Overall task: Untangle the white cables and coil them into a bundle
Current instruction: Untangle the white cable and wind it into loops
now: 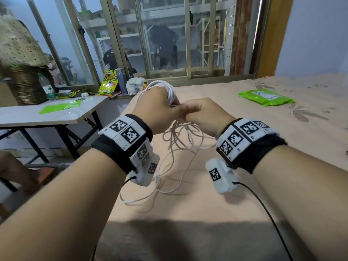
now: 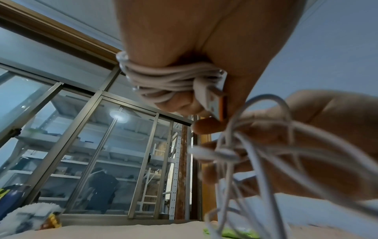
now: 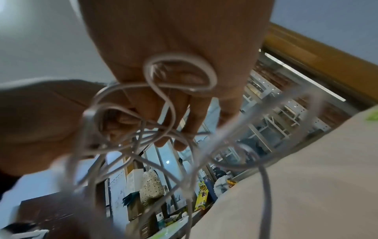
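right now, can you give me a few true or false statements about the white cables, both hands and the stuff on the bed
1. The left hand grips a coil of white cable. True.
2. The right hand rests flat on the peach bedsheet. False: it is raised and pinches tangled strands.
3. Every cable is already coiled. False: loose loops hang down onto the sheet.
4. A green plastic packet lies on the bed. True.
5. A USB plug sticks out of the left hand's grip. True.
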The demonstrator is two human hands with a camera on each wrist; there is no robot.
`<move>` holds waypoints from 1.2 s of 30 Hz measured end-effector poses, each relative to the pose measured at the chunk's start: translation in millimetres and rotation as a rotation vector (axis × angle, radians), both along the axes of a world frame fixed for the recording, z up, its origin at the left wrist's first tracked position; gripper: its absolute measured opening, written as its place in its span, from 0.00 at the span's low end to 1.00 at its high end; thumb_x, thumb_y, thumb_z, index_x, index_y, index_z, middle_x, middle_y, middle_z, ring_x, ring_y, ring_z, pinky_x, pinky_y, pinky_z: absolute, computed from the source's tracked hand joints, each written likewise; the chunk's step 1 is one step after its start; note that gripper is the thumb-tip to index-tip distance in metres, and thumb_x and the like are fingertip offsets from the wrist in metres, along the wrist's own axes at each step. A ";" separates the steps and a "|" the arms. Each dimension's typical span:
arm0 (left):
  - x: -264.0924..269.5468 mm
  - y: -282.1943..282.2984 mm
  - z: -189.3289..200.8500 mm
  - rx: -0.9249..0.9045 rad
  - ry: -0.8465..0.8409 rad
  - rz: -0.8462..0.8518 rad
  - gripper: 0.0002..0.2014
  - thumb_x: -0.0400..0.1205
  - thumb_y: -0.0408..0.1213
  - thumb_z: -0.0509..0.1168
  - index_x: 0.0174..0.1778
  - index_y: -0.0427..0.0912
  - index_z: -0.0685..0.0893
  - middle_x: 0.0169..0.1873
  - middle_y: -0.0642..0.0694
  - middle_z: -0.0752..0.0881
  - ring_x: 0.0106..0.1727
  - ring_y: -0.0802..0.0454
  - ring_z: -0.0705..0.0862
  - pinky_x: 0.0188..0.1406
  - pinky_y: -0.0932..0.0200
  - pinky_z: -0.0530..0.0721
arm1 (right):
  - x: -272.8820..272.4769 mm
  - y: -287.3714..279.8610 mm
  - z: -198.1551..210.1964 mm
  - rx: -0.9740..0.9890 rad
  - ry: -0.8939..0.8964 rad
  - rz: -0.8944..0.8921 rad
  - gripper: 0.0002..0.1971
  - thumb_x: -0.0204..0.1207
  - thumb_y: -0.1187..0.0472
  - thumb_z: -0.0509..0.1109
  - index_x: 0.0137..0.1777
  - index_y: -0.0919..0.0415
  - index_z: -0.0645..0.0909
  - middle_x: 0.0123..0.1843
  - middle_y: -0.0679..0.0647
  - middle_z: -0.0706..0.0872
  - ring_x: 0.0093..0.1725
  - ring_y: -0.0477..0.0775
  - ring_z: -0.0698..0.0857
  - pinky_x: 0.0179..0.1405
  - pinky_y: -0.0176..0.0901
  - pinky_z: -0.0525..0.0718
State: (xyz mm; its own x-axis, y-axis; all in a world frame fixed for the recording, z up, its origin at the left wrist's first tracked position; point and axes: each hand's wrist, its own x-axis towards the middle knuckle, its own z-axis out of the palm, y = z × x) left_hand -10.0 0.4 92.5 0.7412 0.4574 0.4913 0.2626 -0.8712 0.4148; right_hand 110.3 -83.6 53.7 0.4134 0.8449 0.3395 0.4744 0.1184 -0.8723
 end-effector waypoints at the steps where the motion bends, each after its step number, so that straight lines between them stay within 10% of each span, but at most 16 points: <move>1: 0.1 0.4 -0.2 -0.008 -0.020 -0.007 0.15 0.78 0.50 0.70 0.30 0.44 0.88 0.22 0.45 0.84 0.21 0.51 0.79 0.26 0.54 0.84 | -0.8 -0.9 -0.1 0.001 -0.010 0.019 0.16 0.71 0.82 0.63 0.51 0.69 0.87 0.43 0.62 0.89 0.42 0.46 0.85 0.49 0.34 0.84; 7: -1.7 1.2 -4.9 -0.168 -0.254 -0.042 0.16 0.81 0.41 0.69 0.27 0.44 0.79 0.17 0.50 0.73 0.15 0.58 0.72 0.17 0.63 0.74 | 20.2 -1.4 -22.3 -0.079 -0.148 -0.276 0.08 0.76 0.63 0.72 0.38 0.56 0.90 0.31 0.50 0.88 0.37 0.54 0.85 0.39 0.46 0.83; 12: -9.2 -3.4 17.1 -0.473 -0.680 -0.133 0.13 0.82 0.37 0.67 0.32 0.42 0.78 0.24 0.49 0.76 0.26 0.52 0.73 0.24 0.58 0.75 | 55.7 -13.9 -46.8 -0.600 -0.169 -0.619 0.07 0.68 0.65 0.70 0.35 0.70 0.85 0.31 0.61 0.88 0.32 0.60 0.88 0.29 0.43 0.85; 16: -10.7 0.5 37.1 -0.493 -0.791 -0.155 0.15 0.82 0.36 0.67 0.28 0.44 0.77 0.23 0.50 0.76 0.21 0.57 0.71 0.21 0.65 0.71 | 67.6 -18.9 -54.5 -0.609 -0.088 -0.602 0.14 0.78 0.66 0.67 0.61 0.70 0.82 0.61 0.67 0.86 0.59 0.65 0.86 0.60 0.51 0.85; 20: 3.9 2.8 21.2 -0.541 -0.653 -0.106 0.17 0.82 0.37 0.68 0.26 0.43 0.76 0.19 0.52 0.73 0.20 0.57 0.69 0.24 0.64 0.70 | 40.4 -7.0 -24.0 -0.123 0.017 -0.400 0.24 0.74 0.79 0.59 0.68 0.64 0.79 0.69 0.65 0.81 0.69 0.58 0.79 0.65 0.44 0.77; 26: 8.1 7.7 7.1 -0.634 -0.625 -0.031 0.15 0.82 0.37 0.68 0.28 0.42 0.79 0.21 0.48 0.76 0.21 0.56 0.72 0.21 0.64 0.72 | 3.1 -4.7 15.0 0.009 0.317 0.033 0.26 0.51 0.76 0.63 0.50 0.58 0.84 0.60 0.59 0.86 0.66 0.54 0.81 0.58 0.42 0.80; 33: 6.0 2.3 3.7 -0.701 -0.599 -0.072 0.15 0.83 0.36 0.67 0.30 0.38 0.78 0.13 0.52 0.74 0.15 0.55 0.73 0.15 0.66 0.70 | -15.8 -6.0 8.7 0.024 0.328 0.072 0.02 0.77 0.69 0.70 0.47 0.64 0.82 0.38 0.62 0.87 0.36 0.58 0.87 0.49 0.50 0.87; 36: 1.7 6.1 1.3 -0.739 -0.587 -0.060 0.15 0.83 0.38 0.66 0.31 0.38 0.78 0.13 0.51 0.75 0.16 0.52 0.77 0.14 0.63 0.73 | -6.4 -10.2 -0.6 0.043 0.589 0.018 0.10 0.81 0.58 0.68 0.40 0.63 0.79 0.32 0.60 0.83 0.31 0.58 0.85 0.46 0.57 0.86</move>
